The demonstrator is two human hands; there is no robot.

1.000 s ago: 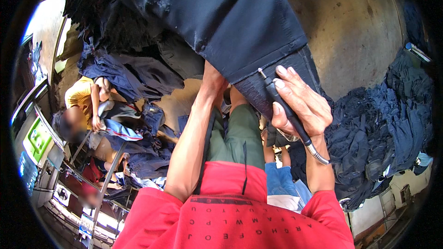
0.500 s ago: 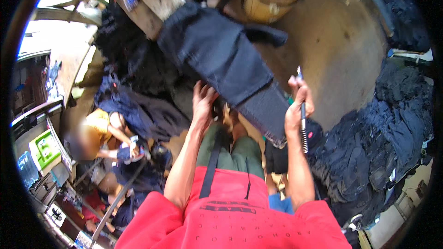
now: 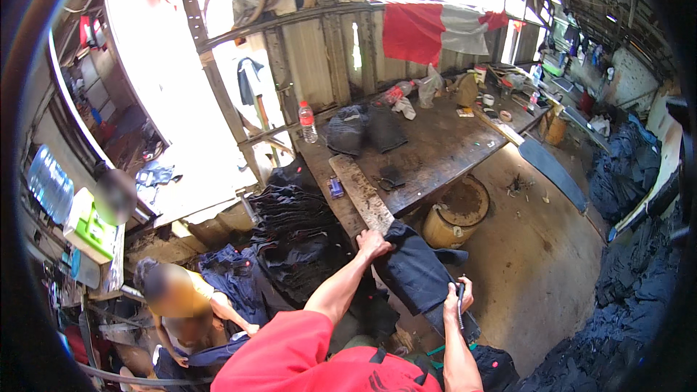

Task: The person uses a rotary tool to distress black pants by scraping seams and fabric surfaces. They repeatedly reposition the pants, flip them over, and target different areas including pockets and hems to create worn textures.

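Dark denim trousers (image 3: 414,265) are drawn over a long board that juts out from the table. My left hand (image 3: 374,244) is closed on the upper edge of the cloth, where the bare pale part of the board begins. Near the lower end of the trousers, my right hand (image 3: 457,300) is wrapped round a slim pen-shaped tool (image 3: 460,292) with a spring coil at one end. The tool is held upright beside the cloth, and its tip is too small to make out.
A worn wooden table (image 3: 435,160) carries a red-capped bottle (image 3: 308,125), folded dark cloth (image 3: 363,129) and small items. Beneath its edge stands a yellowish drum (image 3: 450,218). Dark garments lie stacked left (image 3: 290,225) and heaped right (image 3: 624,305). A person in yellow (image 3: 196,297) sits at left.
The view has tilted up, showing the table and wall. My left hand has moved from under the trousers' side to their upper edge. My right hand still holds the tool.
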